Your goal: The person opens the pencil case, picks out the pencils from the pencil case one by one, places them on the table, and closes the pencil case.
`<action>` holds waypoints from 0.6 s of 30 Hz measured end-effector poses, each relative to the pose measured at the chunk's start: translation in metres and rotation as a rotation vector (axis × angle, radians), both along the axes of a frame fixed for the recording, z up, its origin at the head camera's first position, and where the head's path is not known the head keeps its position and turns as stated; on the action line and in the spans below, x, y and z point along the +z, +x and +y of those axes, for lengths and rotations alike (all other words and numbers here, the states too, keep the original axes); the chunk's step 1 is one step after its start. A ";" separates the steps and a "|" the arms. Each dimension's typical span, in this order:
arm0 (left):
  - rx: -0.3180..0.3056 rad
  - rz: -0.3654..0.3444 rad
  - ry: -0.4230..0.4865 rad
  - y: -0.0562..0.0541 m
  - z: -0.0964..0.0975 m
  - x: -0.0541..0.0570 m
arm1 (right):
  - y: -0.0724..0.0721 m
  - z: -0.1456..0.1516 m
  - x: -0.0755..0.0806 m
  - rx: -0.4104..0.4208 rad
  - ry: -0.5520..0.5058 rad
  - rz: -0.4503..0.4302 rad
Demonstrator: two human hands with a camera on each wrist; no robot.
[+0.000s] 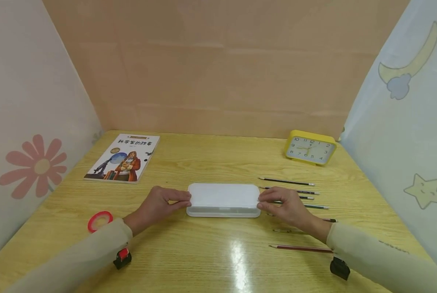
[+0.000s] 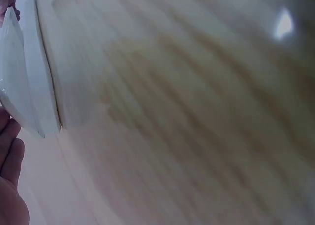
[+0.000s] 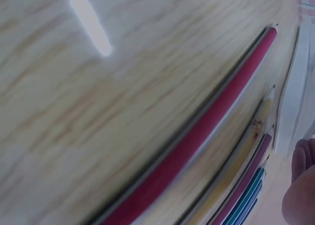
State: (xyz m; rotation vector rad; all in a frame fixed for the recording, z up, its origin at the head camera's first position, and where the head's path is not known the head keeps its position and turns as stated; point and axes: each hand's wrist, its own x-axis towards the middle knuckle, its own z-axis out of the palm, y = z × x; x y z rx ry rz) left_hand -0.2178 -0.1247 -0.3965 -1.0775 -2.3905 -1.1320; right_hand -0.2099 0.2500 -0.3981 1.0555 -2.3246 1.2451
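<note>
A white translucent plastic pencil case (image 1: 223, 196) lies lengthwise in the middle of the table. Its lid (image 2: 14, 72) is tilted, with a gap along the front edge above the base (image 2: 40, 72). My left hand (image 1: 163, 203) pinches the lid's left end between thumb and fingers. At the right end my right hand (image 1: 288, 206) holds the lid the same way, its forearm passing over some pencils. In the right wrist view, the red pencil (image 3: 197, 131) lies nearest the camera, with a yellow pencil (image 3: 231, 168) beyond it.
Several pencils lie in a loose column right of the case, among them a black pencil (image 1: 286, 181) at the back. A yellow alarm clock (image 1: 310, 147) stands back right. A book (image 1: 123, 158) lies back left, and a red tape roll (image 1: 100, 221) is beside the left sleeve.
</note>
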 end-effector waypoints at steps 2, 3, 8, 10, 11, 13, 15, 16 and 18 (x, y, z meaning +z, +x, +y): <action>-0.002 0.036 -0.036 0.001 0.001 0.000 | -0.002 0.000 -0.004 -0.006 0.022 0.031; -0.002 0.046 -0.054 0.001 0.002 0.001 | -0.003 0.000 -0.006 -0.009 0.033 0.041; -0.009 0.075 -0.141 0.002 0.003 0.003 | -0.005 -0.003 -0.010 -0.043 0.106 0.083; -0.012 0.085 -0.167 0.002 0.003 0.003 | -0.005 -0.004 -0.010 -0.057 0.133 0.099; -0.013 0.091 -0.175 0.002 0.003 0.003 | -0.005 -0.004 -0.009 -0.060 0.142 0.104; -0.015 0.111 -0.196 0.001 0.003 0.001 | -0.005 -0.005 -0.009 -0.069 0.166 0.109; -0.020 0.129 -0.212 0.001 0.003 0.001 | -0.005 -0.006 -0.009 -0.075 0.181 0.110; -0.024 0.138 -0.219 0.001 0.003 0.001 | -0.005 -0.006 -0.009 -0.078 0.190 0.110; -0.035 0.153 -0.233 0.000 0.003 0.001 | -0.005 -0.006 -0.010 -0.084 0.202 0.114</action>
